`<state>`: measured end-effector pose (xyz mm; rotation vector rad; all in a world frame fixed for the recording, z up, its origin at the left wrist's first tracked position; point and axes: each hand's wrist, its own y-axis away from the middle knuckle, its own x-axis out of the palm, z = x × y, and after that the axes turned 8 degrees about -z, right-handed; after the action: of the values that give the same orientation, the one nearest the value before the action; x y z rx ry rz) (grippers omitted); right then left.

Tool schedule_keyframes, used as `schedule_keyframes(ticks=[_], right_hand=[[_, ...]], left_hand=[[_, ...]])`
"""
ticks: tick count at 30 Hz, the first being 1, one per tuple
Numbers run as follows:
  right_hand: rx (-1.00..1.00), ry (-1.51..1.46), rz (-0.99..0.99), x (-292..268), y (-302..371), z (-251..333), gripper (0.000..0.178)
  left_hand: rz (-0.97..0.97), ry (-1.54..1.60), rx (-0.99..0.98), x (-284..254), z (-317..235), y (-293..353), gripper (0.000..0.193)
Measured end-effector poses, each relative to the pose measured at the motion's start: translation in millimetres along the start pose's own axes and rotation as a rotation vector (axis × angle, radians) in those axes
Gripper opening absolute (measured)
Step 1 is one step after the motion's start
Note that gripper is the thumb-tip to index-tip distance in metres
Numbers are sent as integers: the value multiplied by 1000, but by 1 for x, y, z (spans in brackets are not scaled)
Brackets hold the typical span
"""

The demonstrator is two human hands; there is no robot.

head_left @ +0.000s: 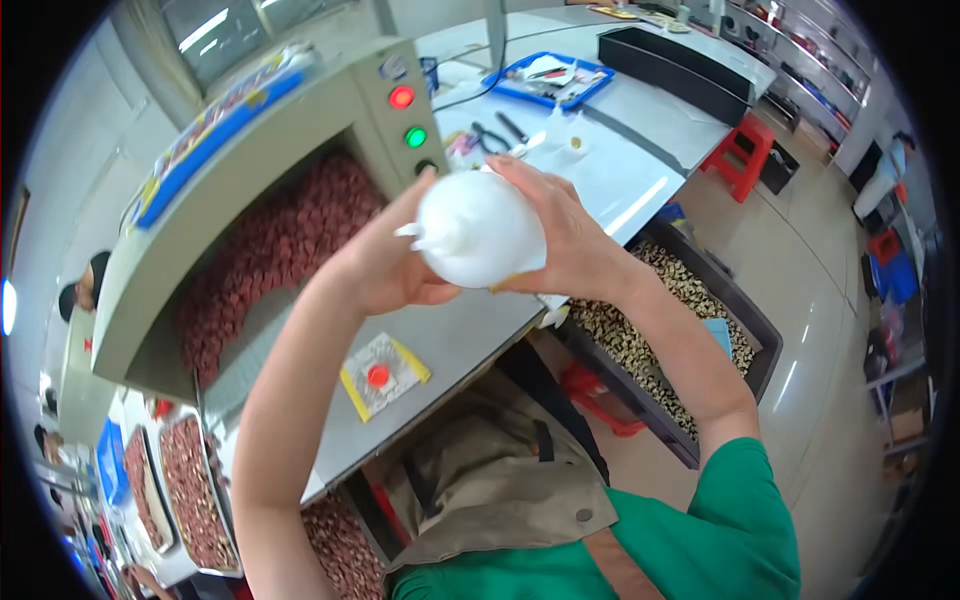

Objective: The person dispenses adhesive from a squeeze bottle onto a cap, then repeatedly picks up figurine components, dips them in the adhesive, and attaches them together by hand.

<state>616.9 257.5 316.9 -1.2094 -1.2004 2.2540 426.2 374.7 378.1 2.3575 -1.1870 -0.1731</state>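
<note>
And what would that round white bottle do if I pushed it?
The white bottle would probably roll if laid on its side, because its body looks round. Its smooth surface might make it a bit slippery. It may be easier to steady with two hands, as the left hand and right hand are doing.

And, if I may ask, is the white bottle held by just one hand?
No, the left hand and the right hand both grip the white bottle.

The left hand [385, 262] and right hand [572, 232] curl toward each other, forearms [297, 385] raised.
</note>
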Motion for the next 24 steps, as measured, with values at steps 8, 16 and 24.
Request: schedule_keyframes(ticks=[8,16,24], right_hand=[[482,-402,-265,-118,12,-65,105],[425,-744,-514,-230,-68,-95,70],[190,-1049,-607,-328,-163,-61,58]], left_hand=[[202,-171,246,120,-85,-88,68],[-236,-458,906,189,-163,-30,51],[-211,-506,979,155,-144,26,61]])
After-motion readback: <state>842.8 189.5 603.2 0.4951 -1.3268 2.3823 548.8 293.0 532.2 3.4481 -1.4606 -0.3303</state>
